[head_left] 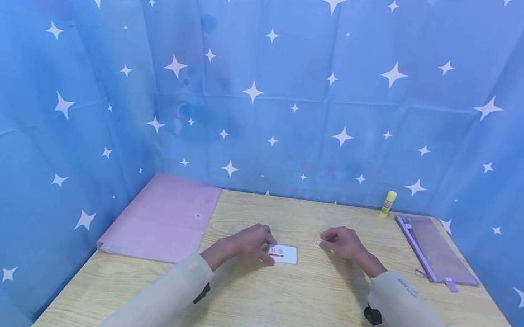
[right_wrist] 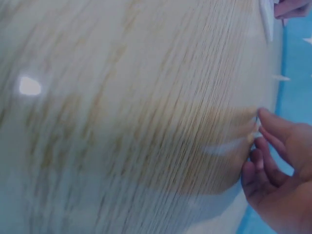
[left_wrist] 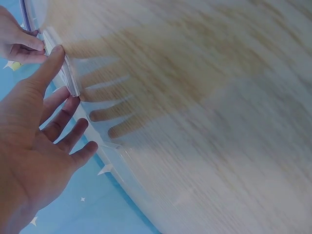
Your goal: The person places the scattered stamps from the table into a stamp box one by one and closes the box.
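Observation:
A flat white rectangular case (head_left: 288,254) with dark print and a red strip lies near the middle of the table. My left hand (head_left: 252,241) grips its left end, thumb on one edge and fingertips at the other; the left wrist view shows the case (left_wrist: 73,82) edge-on. To the right, my right hand (head_left: 344,242) has its thumb and forefinger close together at the tabletop. A small clear piece (head_left: 318,241) shows at those fingertips, apart from the case. Its kind is too faint to tell, and the right wrist view mostly hides it behind the fingers.
A pink folder (head_left: 162,219) lies at the table's left side. At the back right stands a yellow glue stick (head_left: 388,203), beside a purple-edged mesh zip pouch (head_left: 442,250). A blue star-patterned curtain (head_left: 294,151) hangs behind the wood-grain table (head_left: 299,322).

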Available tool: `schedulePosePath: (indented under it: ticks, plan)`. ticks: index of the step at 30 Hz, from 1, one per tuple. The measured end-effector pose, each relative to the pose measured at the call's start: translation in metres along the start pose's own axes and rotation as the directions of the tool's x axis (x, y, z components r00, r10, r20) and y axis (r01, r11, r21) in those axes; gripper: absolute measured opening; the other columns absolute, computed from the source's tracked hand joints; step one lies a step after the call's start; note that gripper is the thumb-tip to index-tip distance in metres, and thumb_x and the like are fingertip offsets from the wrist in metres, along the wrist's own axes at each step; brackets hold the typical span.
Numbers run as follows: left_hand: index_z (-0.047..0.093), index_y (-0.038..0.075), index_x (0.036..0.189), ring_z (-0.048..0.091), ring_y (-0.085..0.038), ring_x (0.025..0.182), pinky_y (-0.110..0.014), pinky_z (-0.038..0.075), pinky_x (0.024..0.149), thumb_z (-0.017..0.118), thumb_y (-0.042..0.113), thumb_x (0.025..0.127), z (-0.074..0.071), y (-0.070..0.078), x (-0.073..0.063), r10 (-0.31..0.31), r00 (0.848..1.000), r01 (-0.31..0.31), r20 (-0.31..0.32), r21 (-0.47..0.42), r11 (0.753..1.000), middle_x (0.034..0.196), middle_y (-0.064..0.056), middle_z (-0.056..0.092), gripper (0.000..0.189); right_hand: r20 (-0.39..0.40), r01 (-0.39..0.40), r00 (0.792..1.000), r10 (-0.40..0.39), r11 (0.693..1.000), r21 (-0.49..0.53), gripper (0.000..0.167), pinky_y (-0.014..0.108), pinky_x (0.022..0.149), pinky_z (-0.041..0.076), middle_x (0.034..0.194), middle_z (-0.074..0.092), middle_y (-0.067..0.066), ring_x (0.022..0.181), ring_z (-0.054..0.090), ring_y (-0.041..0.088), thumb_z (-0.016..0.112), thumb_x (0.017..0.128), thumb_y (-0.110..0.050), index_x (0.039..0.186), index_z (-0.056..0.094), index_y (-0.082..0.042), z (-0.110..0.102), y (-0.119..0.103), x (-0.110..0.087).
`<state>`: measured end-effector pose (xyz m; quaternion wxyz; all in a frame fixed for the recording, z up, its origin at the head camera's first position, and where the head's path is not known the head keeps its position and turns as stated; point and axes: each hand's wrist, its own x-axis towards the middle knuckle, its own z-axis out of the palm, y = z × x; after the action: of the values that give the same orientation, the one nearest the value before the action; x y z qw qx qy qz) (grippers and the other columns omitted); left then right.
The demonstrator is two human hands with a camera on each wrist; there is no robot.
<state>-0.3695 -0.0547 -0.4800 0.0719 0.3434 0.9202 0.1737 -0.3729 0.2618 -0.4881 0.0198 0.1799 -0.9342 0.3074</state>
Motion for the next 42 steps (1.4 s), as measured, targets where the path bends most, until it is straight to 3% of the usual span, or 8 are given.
schedulePosePath:
  ticks: [22, 29, 36, 42]
  plan:
    - [0.072, 0.010, 0.131, 0.058, -0.013, 0.102, -0.026, 0.051, 0.093, 0.090, 0.034, 0.082, -0.002, 0.005, -0.002, -0.009, 1.000, 0.009, -0.006, 0.002, 1.000, 0.118, -0.003, 0.067, 0.057, -0.017, 0.086, 0.996, -0.086, 0.996, -0.024, 0.012, 0.045, 0.079, 0.059, 0.096, 0.077, 0.014, 0.086, 0.071, 0.028, 0.074, 0.094, -0.002, 0.104, 0.078, 0.004, 0.002, -0.003, -0.011]
    - [0.073, 0.012, 0.130, 0.057, -0.012, 0.100, -0.026, 0.050, 0.092, 0.090, 0.033, 0.082, -0.001, 0.005, -0.002, -0.007, 1.000, 0.007, -0.001, 0.004, 1.000, 0.117, -0.002, 0.067, 0.055, -0.035, 0.118, 0.992, -0.121, 0.991, -0.066, 0.015, 0.043, 0.078, 0.058, 0.092, 0.077, 0.010, 0.084, 0.069, 0.023, 0.076, 0.092, -0.004, 0.105, 0.078, 0.003, 0.004, 0.004, -0.012]
    - [0.072, 0.011, 0.131, 0.058, -0.012, 0.101, -0.026, 0.051, 0.093, 0.090, 0.034, 0.082, -0.001, 0.005, -0.003, -0.023, 1.000, 0.023, 0.010, -0.002, 1.000, 0.119, -0.002, 0.067, 0.057, -0.039, 0.124, 0.991, -0.128, 0.989, -0.080, 0.011, 0.035, 0.074, 0.052, 0.086, 0.075, 0.007, 0.073, 0.058, 0.012, 0.077, 0.092, -0.004, 0.102, 0.079, 0.001, 0.001, 0.001, -0.016]
    - [0.073, 0.012, 0.130, 0.058, -0.012, 0.099, -0.026, 0.051, 0.091, 0.090, 0.032, 0.082, -0.001, 0.004, -0.002, -0.021, 1.000, 0.021, 0.007, -0.022, 1.000, 0.116, -0.001, 0.066, 0.055, -0.054, 0.087, 0.994, -0.092, 0.993, -0.074, 0.012, 0.043, 0.079, 0.058, 0.091, 0.077, 0.009, 0.082, 0.069, 0.021, 0.076, 0.092, -0.005, 0.102, 0.080, 0.001, 0.003, 0.000, -0.016]
